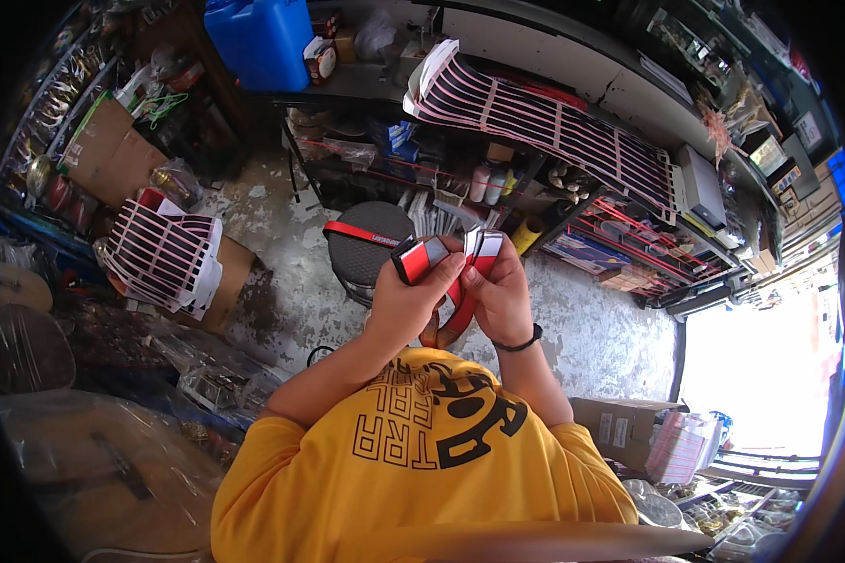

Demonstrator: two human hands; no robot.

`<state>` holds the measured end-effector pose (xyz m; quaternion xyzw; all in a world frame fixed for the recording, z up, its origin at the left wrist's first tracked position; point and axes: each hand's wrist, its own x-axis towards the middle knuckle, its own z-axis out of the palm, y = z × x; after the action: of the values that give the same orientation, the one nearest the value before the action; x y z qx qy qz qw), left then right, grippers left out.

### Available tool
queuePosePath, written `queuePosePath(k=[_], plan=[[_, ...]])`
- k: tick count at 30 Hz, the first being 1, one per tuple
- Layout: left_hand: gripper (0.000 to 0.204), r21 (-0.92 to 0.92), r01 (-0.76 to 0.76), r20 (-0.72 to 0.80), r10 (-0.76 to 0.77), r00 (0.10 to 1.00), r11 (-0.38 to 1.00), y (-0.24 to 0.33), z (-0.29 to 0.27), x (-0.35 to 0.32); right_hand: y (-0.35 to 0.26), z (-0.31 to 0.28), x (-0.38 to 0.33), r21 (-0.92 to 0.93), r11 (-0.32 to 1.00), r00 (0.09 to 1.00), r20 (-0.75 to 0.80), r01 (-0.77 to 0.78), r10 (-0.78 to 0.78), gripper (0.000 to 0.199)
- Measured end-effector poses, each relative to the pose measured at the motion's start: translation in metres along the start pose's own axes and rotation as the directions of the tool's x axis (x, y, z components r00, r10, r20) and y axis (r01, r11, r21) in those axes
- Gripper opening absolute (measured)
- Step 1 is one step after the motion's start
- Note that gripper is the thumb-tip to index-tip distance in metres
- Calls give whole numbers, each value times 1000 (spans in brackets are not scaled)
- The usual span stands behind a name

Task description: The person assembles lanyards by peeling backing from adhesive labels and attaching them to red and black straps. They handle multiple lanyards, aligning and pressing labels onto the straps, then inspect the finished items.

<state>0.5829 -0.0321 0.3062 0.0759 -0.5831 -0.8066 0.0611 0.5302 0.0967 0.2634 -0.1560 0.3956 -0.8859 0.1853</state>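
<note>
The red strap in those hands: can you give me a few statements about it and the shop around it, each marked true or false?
1. Both hands, the left hand and the right hand, grip the red and white strap. True.
2. The right wrist wears a black band. True.
3. The person's shirt is green. False: it is yellow.
4. The big canister on the shelf is red. False: it is blue.
5. A round black stool stands beyond the hands. True.

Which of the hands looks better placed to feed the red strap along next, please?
Probably the left hand: its fingers already pinch the folded end of the red strap. The right hand grips the strap near the grey buckle, which suits steadying it.
</note>
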Motion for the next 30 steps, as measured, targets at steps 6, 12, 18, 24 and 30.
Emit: queuePosePath(k=[6, 12, 18, 24, 30], plan=[[15, -72, 83, -2, -83, 997, 994, -4, 1, -2, 0, -1, 2, 87, 996, 999, 33, -12, 9, 42], [16, -104, 85, -46, -90, 995, 991, -8, 4, -1, 3, -3, 0, -3, 998, 997, 21, 68, -68, 40], [18, 39, -40, -107, 44, 993, 998, -12, 9, -3, -3, 2, -3, -225, 971, 995, -35, 85, -95, 42], [20, 52, 6, -106, -1, 994, 999, -10, 5, -4, -5, 7, -7, -337, 935, 989, -53, 114, -140, 44], [23, 1, -76, -74, 76, 994, 997, -9, 10, -9, -5, 6, -14, -533, 843, 990, -61, 74, -126, 47]])
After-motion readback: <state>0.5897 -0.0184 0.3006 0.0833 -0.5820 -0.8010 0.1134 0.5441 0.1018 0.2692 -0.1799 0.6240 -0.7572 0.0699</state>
